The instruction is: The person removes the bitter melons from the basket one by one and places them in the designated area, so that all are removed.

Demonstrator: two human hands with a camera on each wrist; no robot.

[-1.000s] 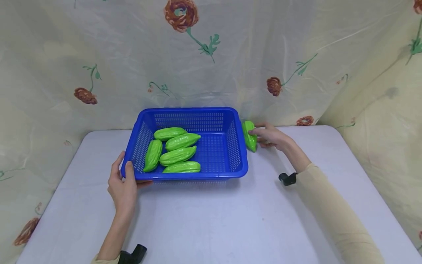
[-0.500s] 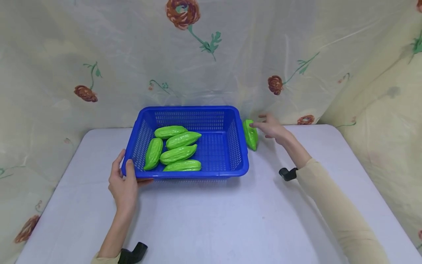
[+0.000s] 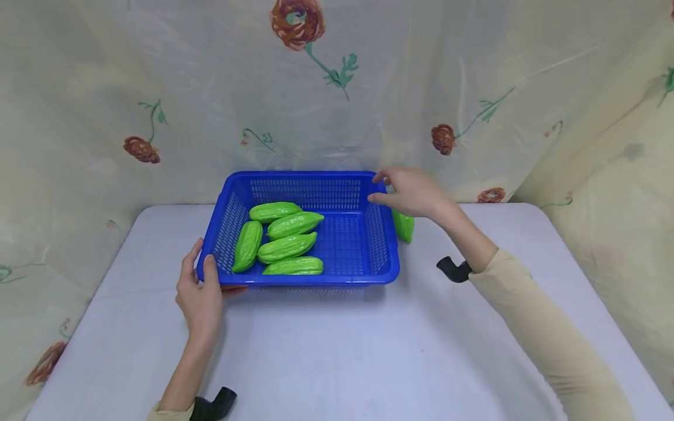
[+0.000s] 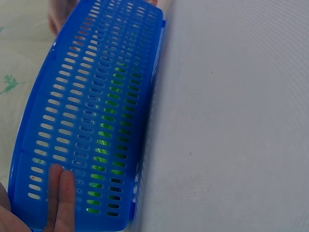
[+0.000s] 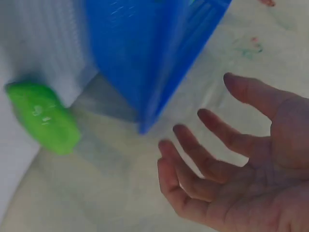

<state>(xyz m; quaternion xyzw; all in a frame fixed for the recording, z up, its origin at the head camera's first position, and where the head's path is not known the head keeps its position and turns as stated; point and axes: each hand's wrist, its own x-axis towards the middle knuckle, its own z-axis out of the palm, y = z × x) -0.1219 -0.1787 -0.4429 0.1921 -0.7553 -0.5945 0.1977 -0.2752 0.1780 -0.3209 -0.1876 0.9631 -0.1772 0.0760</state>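
Note:
My left hand (image 3: 199,298) grips the front left corner of a blue plastic basket (image 3: 316,279), thumb over the rim and fingers against the outer wall. In the left wrist view, two fingers (image 4: 61,198) lie flat on the slotted wall. Several green bitter gourds (image 3: 286,248) rest in the basket's left half. Another bitter gourd (image 5: 46,116) lies on the table just outside its right side, partly hidden behind my right hand in the head view. My right hand (image 3: 413,192) hovers at the basket's back right corner, fingers spread and loosely bent, holding nothing.
A white cloth covers the table (image 3: 326,351). Directly behind the basket hangs a pale curtain (image 3: 200,70) with a flower print, which also closes in both sides. Each forearm wears a black wrist mount (image 3: 454,270).
My right hand has left the bitter gourd outside the basket, risen and moved left to the basket's back right rim. The left hand keeps its grip on the corner.

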